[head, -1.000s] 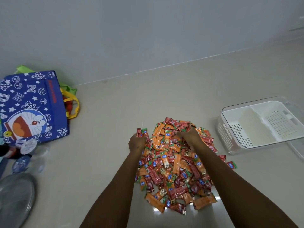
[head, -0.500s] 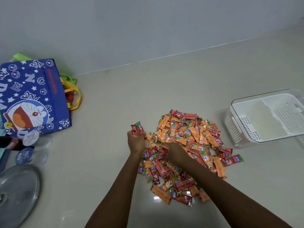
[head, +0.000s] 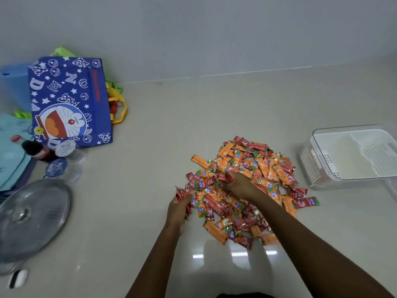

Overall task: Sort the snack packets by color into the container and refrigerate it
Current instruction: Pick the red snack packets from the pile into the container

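A heap of red and orange snack packets lies on the pale floor in the middle. My left hand is at the heap's left edge, shut on a bunch of red packets that stick up from it. My right hand rests on the middle of the heap, its fingers pinching a red packet. A clear container with a white perforated insert stands empty to the right of the heap.
A blue cartoon tote bag with yellow handles leans by the wall at left. In front of it lie a dark bottle, round lids and a glass pot lid. A second clear piece pokes in at right.
The view shifted so the heap sits further right. My left hand has dropped lower at the heap's left edge with its red packets. My right hand moved to the heap's middle and took a red packet.
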`<state>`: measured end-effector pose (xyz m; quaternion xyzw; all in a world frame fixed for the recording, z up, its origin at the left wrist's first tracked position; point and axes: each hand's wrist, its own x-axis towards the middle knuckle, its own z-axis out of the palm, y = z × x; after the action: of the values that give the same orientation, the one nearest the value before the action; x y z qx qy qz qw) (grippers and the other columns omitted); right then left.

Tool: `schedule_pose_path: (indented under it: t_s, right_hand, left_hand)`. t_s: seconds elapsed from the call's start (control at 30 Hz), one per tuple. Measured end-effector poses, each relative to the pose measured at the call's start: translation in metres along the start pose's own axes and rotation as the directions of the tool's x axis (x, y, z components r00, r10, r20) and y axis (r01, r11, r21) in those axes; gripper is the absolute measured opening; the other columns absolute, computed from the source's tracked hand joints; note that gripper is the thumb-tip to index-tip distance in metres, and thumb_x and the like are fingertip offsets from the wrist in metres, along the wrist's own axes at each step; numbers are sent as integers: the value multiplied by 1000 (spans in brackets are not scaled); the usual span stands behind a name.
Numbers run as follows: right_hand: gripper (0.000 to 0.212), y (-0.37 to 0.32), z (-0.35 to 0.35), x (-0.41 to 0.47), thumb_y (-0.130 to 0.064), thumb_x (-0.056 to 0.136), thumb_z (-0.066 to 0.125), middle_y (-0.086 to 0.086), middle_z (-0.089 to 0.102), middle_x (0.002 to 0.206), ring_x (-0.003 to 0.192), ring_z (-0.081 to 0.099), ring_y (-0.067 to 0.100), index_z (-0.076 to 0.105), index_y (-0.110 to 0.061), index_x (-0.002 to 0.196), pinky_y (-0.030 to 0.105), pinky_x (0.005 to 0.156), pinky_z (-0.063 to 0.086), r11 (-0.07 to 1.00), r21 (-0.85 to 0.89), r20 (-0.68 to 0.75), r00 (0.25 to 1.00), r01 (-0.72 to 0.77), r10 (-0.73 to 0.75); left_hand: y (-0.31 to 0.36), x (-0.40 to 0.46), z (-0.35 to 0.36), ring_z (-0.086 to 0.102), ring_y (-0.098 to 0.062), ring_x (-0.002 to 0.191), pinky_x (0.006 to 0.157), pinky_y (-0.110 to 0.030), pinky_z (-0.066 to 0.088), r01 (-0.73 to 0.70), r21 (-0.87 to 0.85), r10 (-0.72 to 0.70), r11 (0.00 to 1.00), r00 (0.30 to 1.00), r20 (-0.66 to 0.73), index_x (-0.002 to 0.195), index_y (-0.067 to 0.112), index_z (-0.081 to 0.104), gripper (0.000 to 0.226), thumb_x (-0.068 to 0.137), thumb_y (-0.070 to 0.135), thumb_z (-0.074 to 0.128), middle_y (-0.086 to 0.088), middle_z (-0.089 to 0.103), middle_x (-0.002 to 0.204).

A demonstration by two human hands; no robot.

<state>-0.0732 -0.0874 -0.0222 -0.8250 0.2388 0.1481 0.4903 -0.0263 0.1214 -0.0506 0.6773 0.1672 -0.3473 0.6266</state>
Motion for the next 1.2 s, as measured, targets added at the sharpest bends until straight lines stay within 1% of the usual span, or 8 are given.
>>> schedule_pose_path:
  t_s: [0.17,0.3,0.43,0.63,0.77,0.87,1.07,1.2]
  right_hand:
    - [7,4,42,-11,-16,89,62,-2,60,86,76,57,15,57,-18,93,27,63,46,982,-165,18,995,-95,99]
    - [35,13,83,-11,-25,80,74,10,65,99,87,61,24,55,-8,104,36,73,51,910,-385,-88,988,-152,128]
    - [24,9,95,-10,-24,80,68,14,66,98,94,62,29,62,-6,95,34,72,48,859,-500,-111,992,-107,58]
    - [49,7,57,-20,-21,80,75,13,67,89,69,57,17,56,3,117,26,60,48,952,126,-35,958,-278,284]
    - [68,19,2,-41,-41,65,85,17,66,109,91,66,29,49,-10,113,44,86,55,843,452,50,952,-292,303]
    - [118,53,-52,-49,-58,40,90,17,62,126,109,64,34,41,-8,135,55,95,49,786,583,4,968,-205,249]
    - [31,82,-191,-117,-23,80,75,16,73,101,95,70,31,66,-8,106,48,91,54,663,748,-174,973,30,152]
    - [23,134,-269,-128,-26,82,73,15,71,88,75,67,30,66,-9,96,45,72,57,684,725,-337,906,76,257]
  left_hand:
    - [-12,-11,-5,67,-19,78,66,-29,53,-2,-10,2,1000,1000,18,111,11,64,21,94,23,58,-7,72,88]
    - [-19,-13,-12,66,-16,83,66,-28,49,-2,-14,2,1000,1000,12,101,20,63,8,93,21,59,-3,71,92]
    - [-25,-16,-24,65,-19,95,76,-32,51,-3,-5,3,1000,1000,-18,117,16,61,28,90,23,64,-4,70,103]
    - [-16,-32,-19,66,-19,97,81,-33,53,-58,-6,58,998,998,-20,118,19,61,28,92,27,61,-4,71,107]
    - [7,-41,28,68,-24,102,89,-41,53,-101,-40,104,994,993,59,121,18,59,31,92,30,60,-8,72,112]
    - [28,-46,87,66,-29,107,98,-52,48,-120,-25,123,992,985,124,125,16,57,36,92,29,61,-10,70,115]
    - [46,-58,238,52,-33,126,106,-58,39,-172,35,159,984,959,233,140,25,40,89,64,56,77,-11,52,140]
    - [53,-76,325,68,-26,94,90,-45,53,-234,42,209,971,924,320,123,9,58,38,90,28,64,-9,72,103]
